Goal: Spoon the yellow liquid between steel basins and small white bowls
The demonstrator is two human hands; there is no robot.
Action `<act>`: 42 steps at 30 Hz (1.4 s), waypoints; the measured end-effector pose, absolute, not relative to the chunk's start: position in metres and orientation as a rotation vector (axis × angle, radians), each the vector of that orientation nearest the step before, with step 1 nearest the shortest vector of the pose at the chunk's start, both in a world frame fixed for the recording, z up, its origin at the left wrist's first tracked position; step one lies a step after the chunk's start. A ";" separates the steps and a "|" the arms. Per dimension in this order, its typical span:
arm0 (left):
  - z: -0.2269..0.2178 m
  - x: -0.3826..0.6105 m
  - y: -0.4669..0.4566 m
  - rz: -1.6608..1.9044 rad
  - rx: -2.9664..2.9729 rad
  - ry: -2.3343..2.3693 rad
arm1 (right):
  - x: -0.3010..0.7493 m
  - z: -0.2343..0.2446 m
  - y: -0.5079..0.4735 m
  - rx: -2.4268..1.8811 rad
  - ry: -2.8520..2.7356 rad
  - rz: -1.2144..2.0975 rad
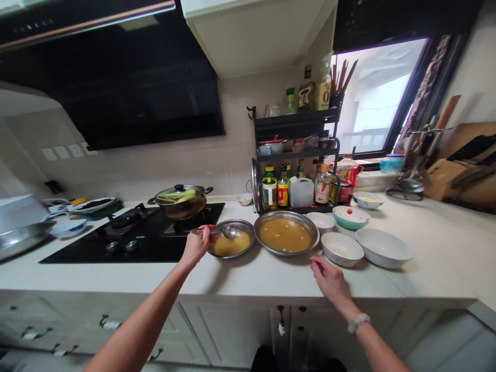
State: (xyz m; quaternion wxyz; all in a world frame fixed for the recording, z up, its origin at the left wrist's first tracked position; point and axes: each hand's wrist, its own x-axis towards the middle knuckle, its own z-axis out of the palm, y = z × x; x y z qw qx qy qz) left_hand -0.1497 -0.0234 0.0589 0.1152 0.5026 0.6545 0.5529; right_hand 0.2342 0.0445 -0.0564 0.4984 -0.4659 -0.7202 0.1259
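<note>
Clearly, your hands are well apart, with both metal dishes lying between them. Your left hand (198,245) is closed on the handle of a metal spoon (229,232), whose bowl reaches over the smaller metal dish (251,237) just to the right of that hand. Whether the spoon's bowl touches the pale yellow liquid (236,244) cannot be told. Your right hand (329,279) has its fingers curled in against the thumb, near the counter's front; the view does not show whether anything is pinched there. Just beyond its fingertips stands a white bowl (343,259), and to the left of them the larger metal dish (287,252), filled with brownish liquid.

The spoon should feel light and stiff, probably slick if wet, so your grip along the handle, clear of the bowl end, looks sound. The smaller dish is likely thin-walled and rigid; being shallow and part full, it would slop if tilted, so both sides of the rim seem the place to hold it. Expect the larger dish to be heavier and quicker to spill. The white bowl, apparently ceramic, would be smooth and could chip.
</note>
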 end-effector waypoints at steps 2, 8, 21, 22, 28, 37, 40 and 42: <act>0.054 -0.148 -0.027 1.556 1.479 1.960 | 0.235 -0.057 0.045 -1.123 -1.748 0.291; 0.048 -0.140 -0.026 1.740 1.073 1.775 | 0.235 -0.057 0.045 -1.125 -1.749 0.272; 0.065 -0.152 -0.026 1.890 0.712 1.599 | 0.236 -0.060 0.045 -1.117 -1.750 0.264; 0.067 -0.151 -0.026 1.892 0.707 1.597 | 0.236 -0.060 0.046 -1.116 -1.750 0.268; 0.081 -0.145 -0.022 1.893 0.684 1.533 | 0.235 -0.060 0.045 -1.123 -1.745 0.261; 0.105 -0.109 0.002 1.857 0.755 1.389 | 0.234 -0.055 0.042 -1.128 -1.751 0.269; 0.105 -0.088 0.014 1.855 0.786 1.399 | 0.234 -0.055 0.042 -1.134 -1.747 0.265; 0.100 -0.074 0.021 1.842 0.869 1.406 | 0.234 -0.055 0.042 -1.137 -1.744 0.260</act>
